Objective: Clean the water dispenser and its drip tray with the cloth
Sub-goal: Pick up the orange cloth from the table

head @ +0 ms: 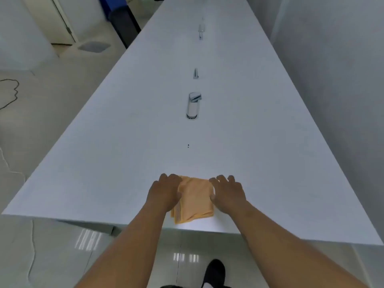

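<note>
Head view: both hands rest on a folded orange cloth (196, 201) lying on a long white counter (124, 152), just inside its near edge.

Grip: the left hand (164, 193) lies over the cloth's left edge with its fingers bent down at the far left corner. The thumb is hidden, so I cannot tell whether this hand pinches the fabric or only presses on it. The right hand (227, 193) lies along the right edge, fingers spread and lightly bent, tips down at the far right corner. It holds nothing between thumb and fingers.

Edges and room: the cloth's near corner almost reaches the counter's near edge. Bare counter extends to the left and right of the hands and ahead of them. Two small dark dots (188, 145) mark the surface between the cloth and the chrome dispenser tap (193, 106), which stands well apart, farther along the centre line. Two more chrome fittings (195, 73) stand in line beyond it. A wall (332, 59) borders the counter's right side. Floor (52, 132) lies to its left.

Orientation: the cloth is roughly rectangular, its long axis running away from the person along the counter's length. The tap stands upright. Its spout direction is unclear.
</note>
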Available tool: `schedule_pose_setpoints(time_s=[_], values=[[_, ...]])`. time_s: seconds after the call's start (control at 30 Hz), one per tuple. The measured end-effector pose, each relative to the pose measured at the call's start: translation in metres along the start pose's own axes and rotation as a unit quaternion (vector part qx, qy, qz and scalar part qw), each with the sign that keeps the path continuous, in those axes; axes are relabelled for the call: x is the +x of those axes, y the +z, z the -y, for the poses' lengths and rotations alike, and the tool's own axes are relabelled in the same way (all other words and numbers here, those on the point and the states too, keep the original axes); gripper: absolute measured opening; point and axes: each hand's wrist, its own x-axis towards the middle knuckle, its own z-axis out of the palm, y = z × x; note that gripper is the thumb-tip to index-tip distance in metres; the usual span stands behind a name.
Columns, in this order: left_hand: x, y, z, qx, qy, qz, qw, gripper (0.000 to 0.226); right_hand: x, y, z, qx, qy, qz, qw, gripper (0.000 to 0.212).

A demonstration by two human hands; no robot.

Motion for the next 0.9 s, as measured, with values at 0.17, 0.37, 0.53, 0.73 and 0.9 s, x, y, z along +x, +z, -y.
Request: schedule_pose_setpoints(time_s=[0.17,0.37,0.53,0.73,0.9], values=[[0.022,0.015,0.004,0.036,0.003,0.012,0.999,0.034,0.020,0.017,0.005,-0.007,0.012,0.042,0.999,0.041],[0.025,0.040,0.004,0.032,-0.009,0.017,0.999,0.030,0.031,0.033,0.000,0.009,0.026,0.065,0.998,0.044],[0.043,0.036,0.013,-0.003,-0.007,0.004,1.000,0.023,0.046,0.029,0.003,0.021,0.039,0.050,0.998,0.038],[0.052,0.039,0.028,-0.102,-0.030,0.042,0.994,0.015,0.054,0.027,0.006,0.142,0.101,0.068,0.982,0.020],[0.058,0.030,0.032,-0.153,-0.037,0.039,0.987,0.010,0.064,0.027,0.007,0.339,0.184,0.072,0.920,0.016]])
